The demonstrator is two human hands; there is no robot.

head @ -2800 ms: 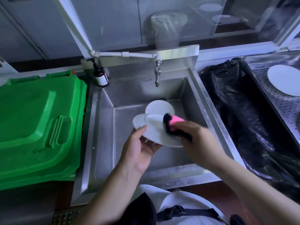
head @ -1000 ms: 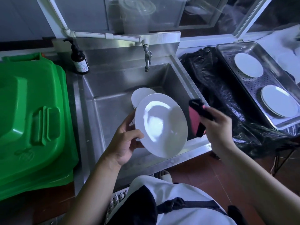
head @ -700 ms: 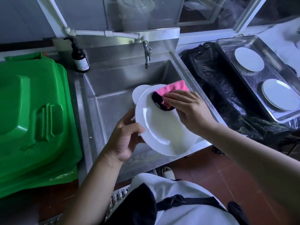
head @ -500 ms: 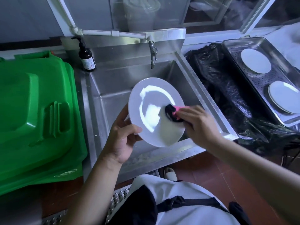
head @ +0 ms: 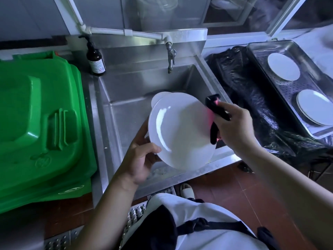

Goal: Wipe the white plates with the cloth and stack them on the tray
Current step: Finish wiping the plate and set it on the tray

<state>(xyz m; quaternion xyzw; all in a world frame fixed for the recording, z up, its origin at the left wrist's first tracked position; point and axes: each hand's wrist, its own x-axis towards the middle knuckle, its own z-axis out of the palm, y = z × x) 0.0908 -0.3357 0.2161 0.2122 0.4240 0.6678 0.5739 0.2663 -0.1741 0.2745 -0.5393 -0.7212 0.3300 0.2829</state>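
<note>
My left hand (head: 142,156) grips the lower left rim of a white plate (head: 180,130), held tilted over the steel sink (head: 126,87). My right hand (head: 234,127) holds a pink and black cloth (head: 214,114) at the plate's right edge. Another white plate (head: 158,98) lies in the sink, mostly hidden behind the held one. On the right, a perforated steel tray (head: 310,87) carries a single white plate (head: 283,68) at the back and a small stack of plates (head: 315,107) at the front.
A green bin lid (head: 39,123) fills the left side. A brown pump bottle (head: 95,58) stands at the sink's back left corner, and a tap (head: 170,56) hangs over the basin. A black plastic bag (head: 252,105) lies between sink and tray.
The cloth slid from the middle of the plate's face out to its right edge. The plate has tipped slightly and sits a little lower in my left hand.
</note>
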